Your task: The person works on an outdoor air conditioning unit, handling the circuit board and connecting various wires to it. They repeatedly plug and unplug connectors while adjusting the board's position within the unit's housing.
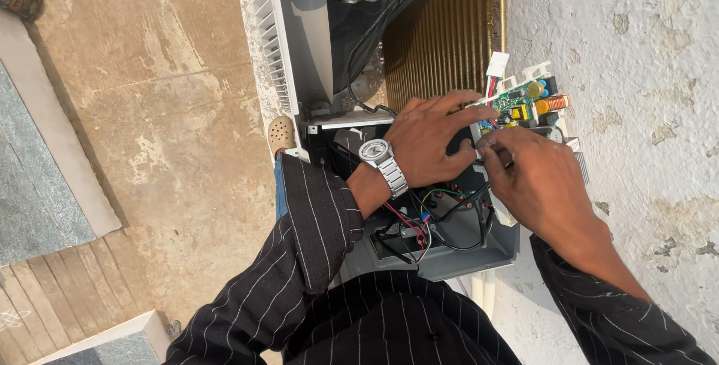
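Rooftop concrete by rough wall: my left hand (431,139) spread steadying the circuit board (524,103), right hand (535,181) pinching a wire connector (480,154), best pulled straight, gently.

Stained tan concrete floor (172,88) fills left half, blotched with paler patches. Grey stone slab (30,185) with pale border lies at far left. Dark bottle-like object (19,0) rests in top left corner, cut by frame edge. Wooden planks (67,297) run along lower left, beside pale raised block (123,339). Beige perforated sandal (281,133) sits on floor beside white louvred grille (269,43). Rough whitewashed wall (644,58) on right, paint flaking in grey-brown spots.
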